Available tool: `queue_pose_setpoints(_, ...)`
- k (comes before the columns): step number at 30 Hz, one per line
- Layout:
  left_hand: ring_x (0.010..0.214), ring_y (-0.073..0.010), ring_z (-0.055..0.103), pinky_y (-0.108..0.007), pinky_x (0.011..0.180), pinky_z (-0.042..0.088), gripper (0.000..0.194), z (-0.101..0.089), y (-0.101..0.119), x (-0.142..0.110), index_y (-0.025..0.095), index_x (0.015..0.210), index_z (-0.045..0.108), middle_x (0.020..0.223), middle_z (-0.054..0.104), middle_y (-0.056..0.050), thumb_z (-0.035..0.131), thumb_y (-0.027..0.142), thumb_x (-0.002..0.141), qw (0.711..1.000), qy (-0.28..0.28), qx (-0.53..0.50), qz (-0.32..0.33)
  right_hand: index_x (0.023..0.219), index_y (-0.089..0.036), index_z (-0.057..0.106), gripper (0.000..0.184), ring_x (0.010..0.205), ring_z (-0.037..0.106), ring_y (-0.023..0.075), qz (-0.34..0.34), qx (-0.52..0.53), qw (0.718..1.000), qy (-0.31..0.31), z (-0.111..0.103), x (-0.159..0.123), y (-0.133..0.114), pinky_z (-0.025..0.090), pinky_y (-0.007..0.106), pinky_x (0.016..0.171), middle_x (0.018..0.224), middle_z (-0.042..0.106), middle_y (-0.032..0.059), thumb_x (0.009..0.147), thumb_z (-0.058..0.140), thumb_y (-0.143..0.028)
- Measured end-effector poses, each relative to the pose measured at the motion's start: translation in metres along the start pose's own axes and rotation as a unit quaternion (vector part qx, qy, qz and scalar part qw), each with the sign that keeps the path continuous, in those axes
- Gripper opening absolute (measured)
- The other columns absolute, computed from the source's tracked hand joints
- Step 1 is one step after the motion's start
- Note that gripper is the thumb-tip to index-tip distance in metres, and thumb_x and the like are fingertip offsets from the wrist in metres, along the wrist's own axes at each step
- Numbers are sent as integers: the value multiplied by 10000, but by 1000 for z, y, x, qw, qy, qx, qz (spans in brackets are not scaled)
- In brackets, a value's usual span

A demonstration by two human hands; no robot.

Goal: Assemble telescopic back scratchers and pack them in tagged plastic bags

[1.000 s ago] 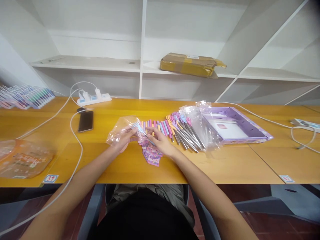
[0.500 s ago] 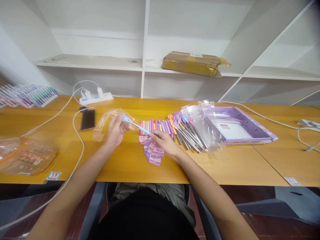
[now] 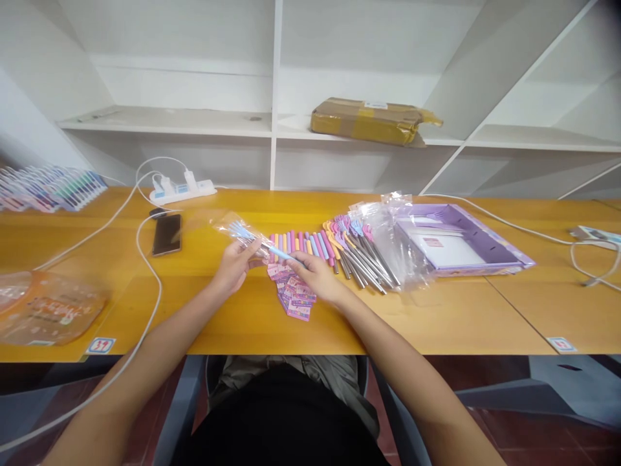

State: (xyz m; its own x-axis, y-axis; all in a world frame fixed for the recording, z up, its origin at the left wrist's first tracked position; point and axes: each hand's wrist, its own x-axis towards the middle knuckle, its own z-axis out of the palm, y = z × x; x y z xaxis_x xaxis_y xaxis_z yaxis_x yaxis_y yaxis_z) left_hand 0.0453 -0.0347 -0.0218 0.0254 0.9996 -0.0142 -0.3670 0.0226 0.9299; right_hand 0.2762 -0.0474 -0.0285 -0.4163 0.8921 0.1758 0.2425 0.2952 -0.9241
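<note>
My right hand [image 3: 313,275] is closed on the light-blue handle of a back scratcher [image 3: 280,252], which has a claw-shaped blue head and a metal rod. The head and rod are inside a clear plastic bag [image 3: 228,224]. My left hand [image 3: 236,264] pinches the bag around the rod, below the head. Just behind my hands lies a row of pink, yellow, blue and purple handles [image 3: 303,241]. Small pink printed cards [image 3: 295,301] are spread in front of them. More back scratchers [image 3: 363,252], with metal rods and coloured claw heads, are piled to the right.
Clear plastic bags [image 3: 405,259] lie beside a purple box tray [image 3: 504,264] at right. A phone [image 3: 167,233], a white power strip [image 3: 194,191] with cables and an orange clear pouch [image 3: 58,310] are at left. A taped carton [image 3: 369,123] rests on the shelf behind.
The bag, loose around the head before, now covers the head and part of the rod. My left hand has moved right and slightly nearer, along the rod towards my right hand.
</note>
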Motion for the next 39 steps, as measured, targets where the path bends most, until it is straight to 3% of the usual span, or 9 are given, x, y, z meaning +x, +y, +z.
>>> queue_pose_setpoints(4, 704, -111, 705, -238, 665, 600, 475, -4, 7, 6, 160, 935, 702, 844, 750, -1, 989, 458, 700, 997, 51, -45, 38, 1203, -244, 628, 391, 553, 377, 115, 5, 101, 995, -5, -1, 1, 2, 329, 255, 506, 702, 429, -74, 1022, 629, -590)
queue_pose_setpoints(9, 724, -111, 717, -222, 653, 608, 441, -13, 12, 13, 159, 931, 692, 863, 754, -5, 983, 415, 720, 992, 70, -80, 67, 1233, -243, 626, 361, 563, 496, 105, -17, 167, 986, -4, -5, 4, 3, 416, 261, 519, 760, 556, -57, 989, 698, -500)
queue_pose_setpoints(18, 731, -145, 735, -258, 652, 635, 490, 0, 2, -1, 143, 931, 729, 882, 776, -45, 986, 493, 705, 999, -27, -10, -23, 1017, -234, 660, 389, 684, 573, 134, -13, 139, 990, 20, 0, 5, 8, 465, 283, 595, 873, 670, 4, 826, 876, -496)
queue_pose_setpoints(24, 699, -186, 735, -307, 635, 629, 495, 11, -11, -15, 137, 943, 769, 843, 784, -73, 971, 530, 718, 988, -132, 40, -75, 1099, -254, 638, 533, 645, 534, 130, -23, 70, 996, 57, 1, 3, 8, 432, 284, 588, 873, 611, -26, 748, 944, -514)
queue_pose_setpoints(29, 693, -157, 696, -275, 614, 604, 476, 12, -12, -15, 141, 916, 767, 836, 762, -53, 963, 532, 727, 992, -106, 33, -53, 1184, -269, 652, 497, 666, 546, 140, -46, 61, 996, 43, -2, 0, 5, 475, 308, 638, 918, 602, -11, 826, 903, -504)
queue_pose_setpoints(32, 673, -137, 673, -250, 586, 564, 456, 10, -3, -12, 147, 917, 751, 853, 755, -44, 946, 525, 752, 996, -83, 17, -40, 1264, -295, 667, 578, 729, 578, 149, -94, 45, 995, 3, -5, -2, 3, 550, 360, 736, 1132, 607, 44, 798, 935, -506)
queue_pose_setpoints(35, 621, -112, 645, -222, 541, 498, 460, 7, 4, -10, 155, 929, 737, 830, 738, -26, 943, 526, 751, 996, -72, 14, -43, 1218, -306, 738, 414, 775, 584, 157, -147, -13, 989, -12, -5, -3, 2, 573, 394, 813, 1222, 581, 72, 869, 892, -467)
queue_pose_setpoints(37, 599, -103, 629, -212, 525, 470, 480, 5, 6, -9, 160, 940, 731, 803, 723, -14, 950, 535, 735, 997, -66, 23, -43, 1108, -296, 786, 188, 860, 605, 194, -173, -43, 984, 12, -5, -3, 1, 568, 405, 832, 1170, 587, 80, 974, 784, -429)
queue_pose_setpoints(39, 596, -105, 619, -216, 527, 466, 499, 4, 4, -8, 164, 946, 727, 794, 718, -14, 955, 548, 724, 996, -71, 43, -42, 1024, -293, 807, 139, 996, 621, 246, -190, -62, 979, 48, -4, -3, 1, 563, 437, 875, 1132, 601, 91, 1021, 719, -400)
